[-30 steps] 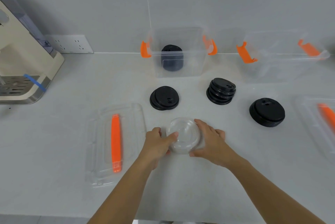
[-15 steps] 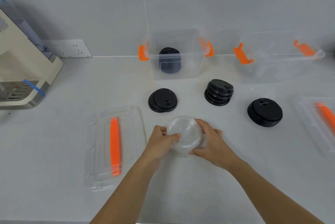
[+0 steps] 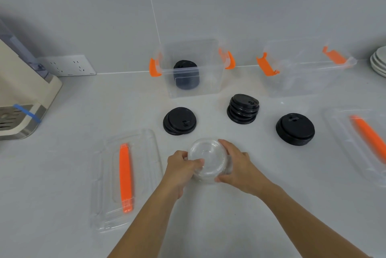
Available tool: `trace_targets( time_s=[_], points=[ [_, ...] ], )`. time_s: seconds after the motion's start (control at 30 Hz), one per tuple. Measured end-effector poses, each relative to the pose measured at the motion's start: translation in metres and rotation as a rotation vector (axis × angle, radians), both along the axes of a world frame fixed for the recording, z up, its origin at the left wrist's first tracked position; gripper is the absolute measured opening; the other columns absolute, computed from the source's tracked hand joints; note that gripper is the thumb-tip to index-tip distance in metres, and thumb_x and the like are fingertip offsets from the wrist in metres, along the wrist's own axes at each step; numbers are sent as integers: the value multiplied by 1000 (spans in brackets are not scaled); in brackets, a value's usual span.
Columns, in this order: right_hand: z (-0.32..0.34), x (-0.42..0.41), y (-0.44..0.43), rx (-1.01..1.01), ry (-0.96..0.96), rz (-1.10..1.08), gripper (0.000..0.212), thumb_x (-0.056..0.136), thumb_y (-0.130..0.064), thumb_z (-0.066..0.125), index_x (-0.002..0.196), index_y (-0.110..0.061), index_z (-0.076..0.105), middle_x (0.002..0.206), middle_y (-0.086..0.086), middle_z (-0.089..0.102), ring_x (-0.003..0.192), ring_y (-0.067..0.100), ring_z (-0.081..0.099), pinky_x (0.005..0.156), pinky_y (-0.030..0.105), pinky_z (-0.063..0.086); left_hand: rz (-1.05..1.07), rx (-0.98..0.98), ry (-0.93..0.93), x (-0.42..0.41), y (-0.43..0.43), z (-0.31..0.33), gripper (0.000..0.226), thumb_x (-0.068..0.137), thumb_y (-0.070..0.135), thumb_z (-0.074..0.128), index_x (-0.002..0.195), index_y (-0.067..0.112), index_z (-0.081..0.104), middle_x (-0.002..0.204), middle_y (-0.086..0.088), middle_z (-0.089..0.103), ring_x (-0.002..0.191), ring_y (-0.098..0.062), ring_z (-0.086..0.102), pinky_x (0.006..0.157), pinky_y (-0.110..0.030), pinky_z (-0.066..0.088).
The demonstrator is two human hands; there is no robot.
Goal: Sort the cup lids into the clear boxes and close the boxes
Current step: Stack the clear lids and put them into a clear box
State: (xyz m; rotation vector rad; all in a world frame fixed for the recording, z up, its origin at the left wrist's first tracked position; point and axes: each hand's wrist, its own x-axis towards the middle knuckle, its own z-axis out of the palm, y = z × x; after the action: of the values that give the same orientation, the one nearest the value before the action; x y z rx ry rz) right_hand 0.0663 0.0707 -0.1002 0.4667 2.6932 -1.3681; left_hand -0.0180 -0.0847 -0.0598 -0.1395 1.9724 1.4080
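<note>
A stack of clear cup lids (image 3: 208, 159) is held just above the white counter, gripped from the left by my left hand (image 3: 181, 167) and from the right by my right hand (image 3: 240, 165). Three piles of black lids lie beyond it: one at the left (image 3: 179, 120), a taller one in the middle (image 3: 243, 108), one at the right (image 3: 295, 129). The left clear box (image 3: 188, 90) with orange latches holds a stack of black lids. The right clear box (image 3: 302, 88) looks empty.
Two clear box covers with orange handles lie flat: one at the near left (image 3: 142, 174), one at the far right (image 3: 342, 132). A cream machine (image 3: 20, 94) stands at the left. White plates (image 3: 379, 61) sit at the right edge. A wall socket (image 3: 66, 65) is behind.
Both hands keep their grip on the clear lid stack, which has lifted slightly and tilted. The camera has drifted a little; nothing else on the counter moved.
</note>
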Motion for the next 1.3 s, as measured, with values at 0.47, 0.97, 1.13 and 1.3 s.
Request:
trace_targets(
  time_s=[0.47,0.97,1.13,1.3],
  points=[
    [0,6,4,-67,-54,33,97,57,-37,78,121,-68,12,134,-15,34,126,14,31,107,39,33,31,104,-80,-3,0,-4,44,71,9,74,111,11,54,109,-8,62,92,-22,61,73,-30,50],
    [32,7,9,-707,48,-265,92,67,-47,76,143,-21,32,132,-7,53,113,12,59,106,42,40,-23,395,-168,-15,5,16,31,83,0,60,113,2,59,105,-11,65,92,-24,64,71,-34,55],
    [43,6,11,-658,161,-277,29,84,-27,64,110,-16,65,109,5,70,105,21,63,92,30,51,-22,415,-158,-12,21,21,39,82,-1,62,120,1,53,114,-16,62,98,-27,62,83,-37,53],
    [54,3,25,-634,211,-339,25,87,-12,60,110,-19,66,106,1,72,103,16,65,89,26,50,-52,419,-108,-12,39,31,38,80,1,65,117,6,57,116,-14,63,98,-24,63,80,-38,56]
  ],
)
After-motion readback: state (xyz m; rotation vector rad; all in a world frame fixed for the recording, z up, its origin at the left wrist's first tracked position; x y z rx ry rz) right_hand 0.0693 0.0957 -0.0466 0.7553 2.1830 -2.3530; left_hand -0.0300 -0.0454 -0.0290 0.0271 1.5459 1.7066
